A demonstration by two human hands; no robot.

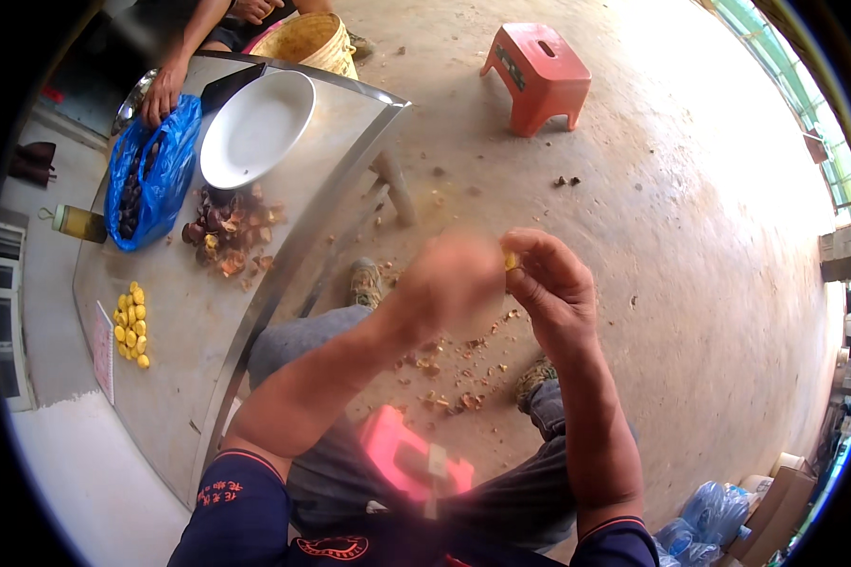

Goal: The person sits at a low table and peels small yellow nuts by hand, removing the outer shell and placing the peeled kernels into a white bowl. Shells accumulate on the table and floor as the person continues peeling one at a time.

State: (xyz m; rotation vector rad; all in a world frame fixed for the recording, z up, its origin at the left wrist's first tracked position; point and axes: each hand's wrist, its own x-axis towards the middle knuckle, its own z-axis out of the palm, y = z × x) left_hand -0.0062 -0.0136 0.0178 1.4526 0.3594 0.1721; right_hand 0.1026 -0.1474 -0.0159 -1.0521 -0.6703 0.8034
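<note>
Right hand (563,295): thumb and fingers pinch a small yellow kernel (511,261); left hand (447,282) just beside it, blurred, can't tell its finger state; shell scraps (467,403) on floor below fingers; left of fingers, table (184,402) with brown shells (232,230), farther left more kernels (131,326); up-left of fingers, white dish (258,129), then blue bag (172,184), co-worker's hand (164,90) at its top; red stool (548,74) beyond fingers, well apart

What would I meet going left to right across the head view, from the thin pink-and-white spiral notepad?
Thin pink-and-white spiral notepad → pile of small oval yellow pieces → heap of curled brown shells → blurred bare left hand → bare right hand pinching a small yellow piece → clear bluish plastic bottles.
</note>
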